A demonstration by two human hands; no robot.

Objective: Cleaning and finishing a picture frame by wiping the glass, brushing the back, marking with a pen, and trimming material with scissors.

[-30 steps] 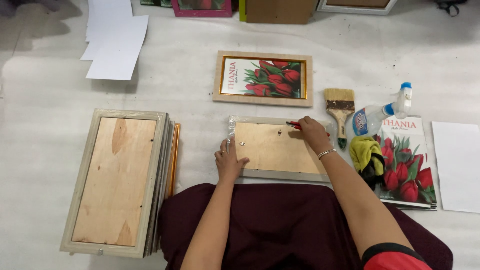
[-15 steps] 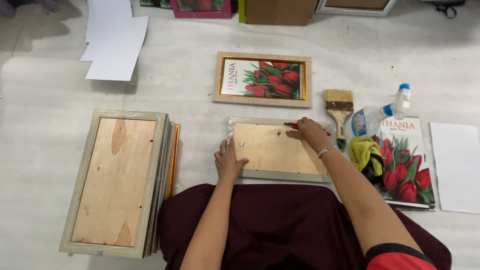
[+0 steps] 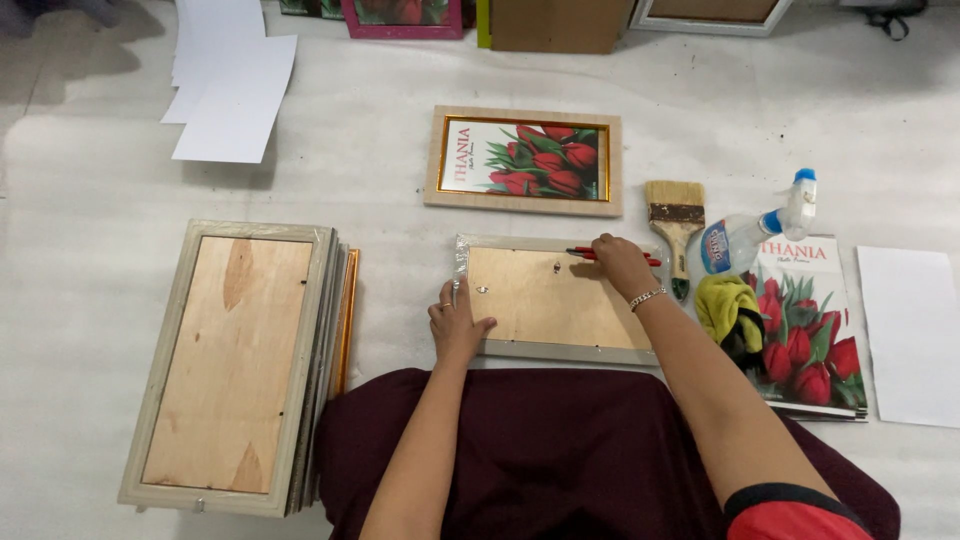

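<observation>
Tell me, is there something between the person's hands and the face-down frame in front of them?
Nothing visible. The left hand rests directly on the face-down frame at its left edge; the right hand, holding a red tool, touches its upper right part.

1 face-up tulip frame (image 3: 524, 160), 1 face-down frame (image 3: 556, 299), 1 frame stack (image 3: 238, 365) left, 1 brush (image 3: 675, 212), 1 spray bottle (image 3: 755, 232), 1 cloth (image 3: 729, 305), 1 tulip print stack (image 3: 812, 330) right.

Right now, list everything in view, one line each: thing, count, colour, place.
face-down frame: one, plywood back, centre under both hands
red-handled tool: one, in right hand
frame stack: several, wood and grey, left
tulip picture frame: one, beige, above centre
paintbrush: one, wooden, right of centre
spray bottle: one, clear, right
cloth: one, yellow-green, right
tulip prints: red, right
white sheets: several, top left
left hand: on frame's left edge
right hand: at frame's top edge
</observation>
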